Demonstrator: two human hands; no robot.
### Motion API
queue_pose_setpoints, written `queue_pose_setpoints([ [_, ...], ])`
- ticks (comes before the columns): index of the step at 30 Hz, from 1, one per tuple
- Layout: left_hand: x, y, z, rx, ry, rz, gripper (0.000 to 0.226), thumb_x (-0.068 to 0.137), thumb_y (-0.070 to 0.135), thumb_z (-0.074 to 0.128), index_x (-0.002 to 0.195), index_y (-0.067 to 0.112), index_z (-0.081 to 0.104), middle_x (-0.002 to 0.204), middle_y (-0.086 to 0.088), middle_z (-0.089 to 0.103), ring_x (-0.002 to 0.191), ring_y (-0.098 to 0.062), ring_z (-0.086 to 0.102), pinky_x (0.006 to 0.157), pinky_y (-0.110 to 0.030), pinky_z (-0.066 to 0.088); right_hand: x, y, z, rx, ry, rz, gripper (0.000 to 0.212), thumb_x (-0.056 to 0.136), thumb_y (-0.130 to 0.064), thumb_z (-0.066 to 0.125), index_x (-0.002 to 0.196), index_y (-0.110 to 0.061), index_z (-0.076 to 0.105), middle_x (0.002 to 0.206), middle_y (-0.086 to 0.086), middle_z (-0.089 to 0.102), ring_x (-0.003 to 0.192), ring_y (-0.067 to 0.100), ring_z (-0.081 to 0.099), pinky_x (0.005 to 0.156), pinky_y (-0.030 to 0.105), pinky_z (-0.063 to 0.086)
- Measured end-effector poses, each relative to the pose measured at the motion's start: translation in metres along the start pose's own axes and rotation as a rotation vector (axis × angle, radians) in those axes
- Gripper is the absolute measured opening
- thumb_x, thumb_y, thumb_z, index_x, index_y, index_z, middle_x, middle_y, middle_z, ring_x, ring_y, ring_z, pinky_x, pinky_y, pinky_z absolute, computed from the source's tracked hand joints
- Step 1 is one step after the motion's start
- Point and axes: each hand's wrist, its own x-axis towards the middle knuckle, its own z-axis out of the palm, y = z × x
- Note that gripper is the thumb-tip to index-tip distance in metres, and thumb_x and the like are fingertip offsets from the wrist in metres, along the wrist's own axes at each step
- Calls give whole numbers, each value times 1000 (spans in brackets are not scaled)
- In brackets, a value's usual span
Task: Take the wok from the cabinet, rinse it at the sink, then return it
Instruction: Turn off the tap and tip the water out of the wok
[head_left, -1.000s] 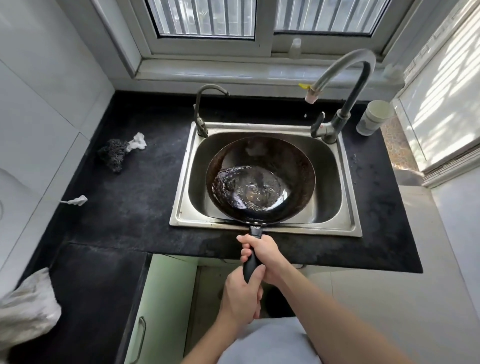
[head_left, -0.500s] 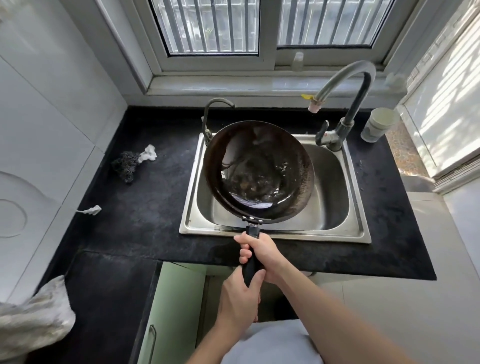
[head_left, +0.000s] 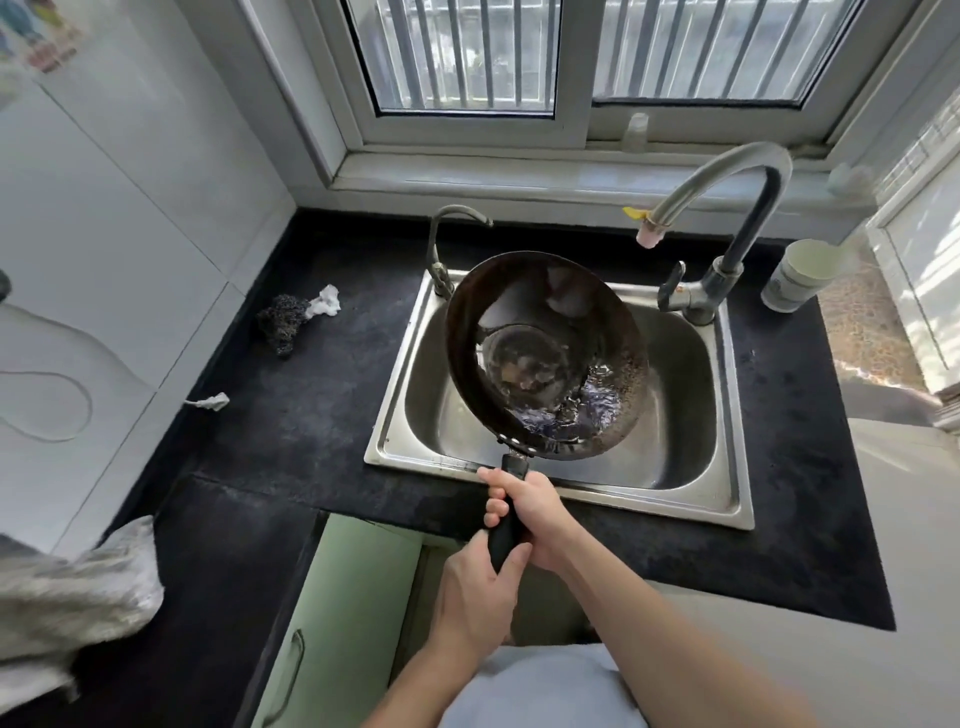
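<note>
The dark round wok (head_left: 524, 312) hangs tilted over the steel sink (head_left: 691, 499), its left rim raised, with water pooled at its lower right side. Both hands grip its black handle: my right hand (head_left: 530, 506) sits higher, close to the wok, and my left hand (head_left: 475, 592) holds the handle's end. The tall grey tap (head_left: 727, 182) arches over the sink's back right; no water runs from it. Below the counter, the green cabinet door (head_left: 343, 613) stands open.
A small second tap (head_left: 441, 244) stands at the sink's back left. A steel scourer with white paper (head_left: 288, 319) lies on the black counter (head_left: 291, 415). A white cup (head_left: 800, 275) stands to the right of the tap. A grey cloth (head_left: 72, 603) lies at the left edge.
The wok was lying level in the sink with water in its bottom; both hands have lifted and tipped it, and the water has run to the lower right side.
</note>
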Motion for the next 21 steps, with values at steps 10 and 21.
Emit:
queue_pose_setpoints([
  [10, -14, 11, 40, 67, 170, -113, 11, 90, 36, 63, 92, 25, 63, 68, 6, 67, 60, -6, 62, 57, -28, 51, -7, -14, -20, -163, -55, 112, 31, 94, -2, 64, 71, -10, 44, 54, 2, 44, 42, 12, 43, 43, 26, 43],
  [21, -32, 26, 67, -47, 192, -229, 33, 100, 39, 45, 82, 14, 58, 54, -2, 61, 41, -19, 60, 41, -34, 49, -18, -9, -41, -279, -85, 71, 34, 94, 3, 61, 65, -10, 45, 52, 2, 43, 39, 10, 43, 42, 25, 43],
])
